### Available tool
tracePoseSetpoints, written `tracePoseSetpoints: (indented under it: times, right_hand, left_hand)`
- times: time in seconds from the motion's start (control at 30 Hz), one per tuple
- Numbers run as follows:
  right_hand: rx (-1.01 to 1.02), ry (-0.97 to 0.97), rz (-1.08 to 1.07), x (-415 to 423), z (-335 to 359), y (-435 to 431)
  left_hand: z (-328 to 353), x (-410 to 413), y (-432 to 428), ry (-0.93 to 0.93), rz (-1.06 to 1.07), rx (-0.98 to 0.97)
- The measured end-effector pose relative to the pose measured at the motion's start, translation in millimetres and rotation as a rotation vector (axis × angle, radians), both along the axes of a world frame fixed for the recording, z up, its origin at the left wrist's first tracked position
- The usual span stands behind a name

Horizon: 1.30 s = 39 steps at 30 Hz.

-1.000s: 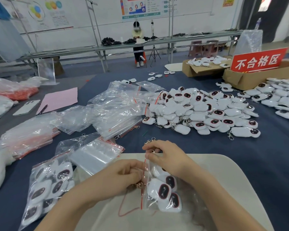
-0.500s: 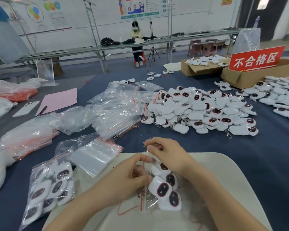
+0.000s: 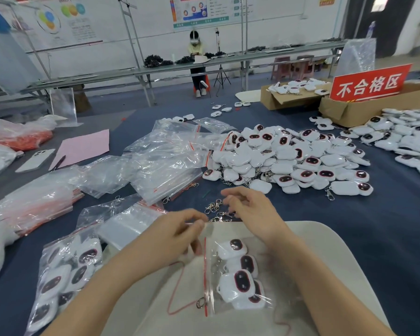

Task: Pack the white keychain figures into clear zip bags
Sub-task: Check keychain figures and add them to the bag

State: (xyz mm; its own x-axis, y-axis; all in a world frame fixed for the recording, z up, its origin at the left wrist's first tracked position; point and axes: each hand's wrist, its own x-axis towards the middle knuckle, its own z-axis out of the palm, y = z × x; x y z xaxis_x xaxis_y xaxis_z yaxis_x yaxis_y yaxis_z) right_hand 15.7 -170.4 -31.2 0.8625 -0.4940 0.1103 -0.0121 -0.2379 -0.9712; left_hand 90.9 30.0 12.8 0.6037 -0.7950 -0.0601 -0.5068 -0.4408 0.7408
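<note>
A clear zip bag [image 3: 243, 304] lies on the cream board [image 3: 330, 253] between the forearms, holding several white keychain figures [image 3: 238, 280] (red seal strip facing left). The left hand [image 3: 172, 236] curls at the bag's mouth; whether it pinches the plastic cannot be told. The right hand [image 3: 250, 212] hovers with fingers loosely bent and gripping nothing over the loose metal clasps [image 3: 214, 206]. The unpacked heap [image 3: 289, 158] lies beyond.
</note>
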Motion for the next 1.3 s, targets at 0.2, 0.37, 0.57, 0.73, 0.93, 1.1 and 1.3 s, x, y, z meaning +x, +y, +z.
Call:
tracePoseSetpoints:
  times: [0.2,0.37,0.57,0.73,0.93,1.1,1.3]
  right_hand:
    - [0.131,-0.108,-0.218,3.7,0.6,-19.4]
    - [0.279,-0.229,-0.38,5.7,2.8,-29.0]
    - [0.244,-0.178,-0.353,8.0,-1.8,-30.1]
    - [0.151,-0.151,-0.268,9.3,-2.9,-25.9]
    - [0.042,-0.155,-0.099,12.0,-6.3,-16.2]
    - [0.039,-0.2,-0.083,10.3,-4.7,-16.4]
    - [0.117,-0.271,-0.078,9.9,0.5,-15.8]
  left_hand:
    - [-32.7,24.5,-50.6,-0.247,0.173,-0.063]
    - [-44.1,39.3,-114.1,-0.516,0.209,0.114]
    - [-48.3,53.5,-150.2,-0.644,0.261,0.145]
    - [-44.2,49.7,-129.4,-0.192,0.376,-0.317]
    - [-40.1,17.5,-98.9,0.205,0.262,-0.606]
    - [-37.8,12.7,-95.2,0.084,0.201,-0.577]
    - [-40.7,13.2,-95.1,0.126,0.219,-0.661]
